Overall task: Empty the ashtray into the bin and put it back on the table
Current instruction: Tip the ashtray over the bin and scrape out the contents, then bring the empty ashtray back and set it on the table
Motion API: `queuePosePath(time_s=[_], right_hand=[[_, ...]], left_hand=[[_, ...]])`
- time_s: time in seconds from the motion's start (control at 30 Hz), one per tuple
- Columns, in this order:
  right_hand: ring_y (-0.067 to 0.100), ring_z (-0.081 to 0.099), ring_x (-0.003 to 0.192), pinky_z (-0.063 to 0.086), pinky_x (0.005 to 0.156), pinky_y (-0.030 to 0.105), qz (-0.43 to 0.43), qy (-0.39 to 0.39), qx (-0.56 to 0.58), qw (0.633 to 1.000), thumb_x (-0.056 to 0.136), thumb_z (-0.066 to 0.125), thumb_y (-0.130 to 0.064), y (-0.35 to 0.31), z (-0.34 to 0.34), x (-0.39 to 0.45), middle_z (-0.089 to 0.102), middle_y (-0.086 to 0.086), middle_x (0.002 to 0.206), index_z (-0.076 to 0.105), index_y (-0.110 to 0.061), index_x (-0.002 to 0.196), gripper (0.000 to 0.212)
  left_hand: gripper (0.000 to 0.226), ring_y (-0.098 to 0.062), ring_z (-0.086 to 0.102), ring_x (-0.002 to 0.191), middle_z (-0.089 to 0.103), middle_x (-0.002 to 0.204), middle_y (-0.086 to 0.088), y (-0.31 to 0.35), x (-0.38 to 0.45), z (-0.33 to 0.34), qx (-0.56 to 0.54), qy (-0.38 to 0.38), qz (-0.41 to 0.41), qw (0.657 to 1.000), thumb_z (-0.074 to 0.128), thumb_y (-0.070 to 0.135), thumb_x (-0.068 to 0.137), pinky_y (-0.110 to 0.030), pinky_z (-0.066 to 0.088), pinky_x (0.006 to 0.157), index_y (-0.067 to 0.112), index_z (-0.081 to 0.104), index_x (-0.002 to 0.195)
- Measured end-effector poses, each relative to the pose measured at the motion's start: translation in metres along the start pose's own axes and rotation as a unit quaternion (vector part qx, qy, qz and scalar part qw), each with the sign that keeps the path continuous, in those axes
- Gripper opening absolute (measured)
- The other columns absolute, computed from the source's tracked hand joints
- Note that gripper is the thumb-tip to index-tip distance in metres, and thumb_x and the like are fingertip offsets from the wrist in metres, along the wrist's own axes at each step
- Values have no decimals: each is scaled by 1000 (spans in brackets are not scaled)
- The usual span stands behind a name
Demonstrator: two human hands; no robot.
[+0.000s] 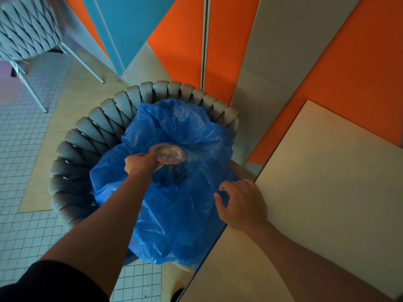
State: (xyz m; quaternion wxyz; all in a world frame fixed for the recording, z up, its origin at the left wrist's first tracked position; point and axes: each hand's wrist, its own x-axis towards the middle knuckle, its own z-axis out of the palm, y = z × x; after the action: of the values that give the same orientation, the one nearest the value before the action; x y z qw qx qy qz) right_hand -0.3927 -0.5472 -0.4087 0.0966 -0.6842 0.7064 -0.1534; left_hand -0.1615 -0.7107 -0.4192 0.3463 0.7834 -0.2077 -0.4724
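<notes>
A round glass ashtray (169, 153) is tilted over the opening of a blue plastic bin bag (181, 212). My left hand (139, 163) grips the ashtray by its near rim. Dark ash and butts (177, 174) show just below it, inside the bag. The bag sits on the seat of a grey woven chair (91, 127). My right hand (242, 203) rests on the bag's right edge with its fingers spread, next to the beige table (327, 192).
The table fills the right side, its edge running diagonally beside the bag. A second woven chair (28, 29) with thin metal legs stands at the top left. Orange, blue and grey wall panels are behind; the floor is small white tile.
</notes>
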Motion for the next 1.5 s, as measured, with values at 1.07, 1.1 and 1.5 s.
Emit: queuePosePath(time_s=[1.07, 1.1, 1.5], right_hand=[[22, 74, 75, 58, 63, 29, 396, -6, 608, 688, 89, 67, -17, -43, -105, -27, 75, 14, 89, 68, -8, 98, 13], [22, 74, 74, 58, 64, 31, 400, -1, 608, 686, 88, 67, -16, -40, -110, -36, 75, 14, 88, 68, -8, 95, 10], [21, 74, 71, 57, 63, 30, 422, 62, 610, 668, 88, 68, -14, -1, -154, -149, 75, 14, 87, 69, -10, 87, 4]], left_hand=[[9, -15, 73, 62, 73, 62, -6, 14, -202, -45, -67, -257, 70, 962, 62, 0, 90, -24, 58, 56, 0, 70, 89], [9, -15, 72, 62, 73, 63, -6, 10, -211, -45, -65, -263, 72, 960, 62, 1, 90, -23, 58, 56, 0, 71, 89], [13, -19, 67, 71, 68, 77, -13, -42, -306, -34, -17, -327, 73, 942, 63, 6, 91, -27, 57, 61, 8, 72, 81]])
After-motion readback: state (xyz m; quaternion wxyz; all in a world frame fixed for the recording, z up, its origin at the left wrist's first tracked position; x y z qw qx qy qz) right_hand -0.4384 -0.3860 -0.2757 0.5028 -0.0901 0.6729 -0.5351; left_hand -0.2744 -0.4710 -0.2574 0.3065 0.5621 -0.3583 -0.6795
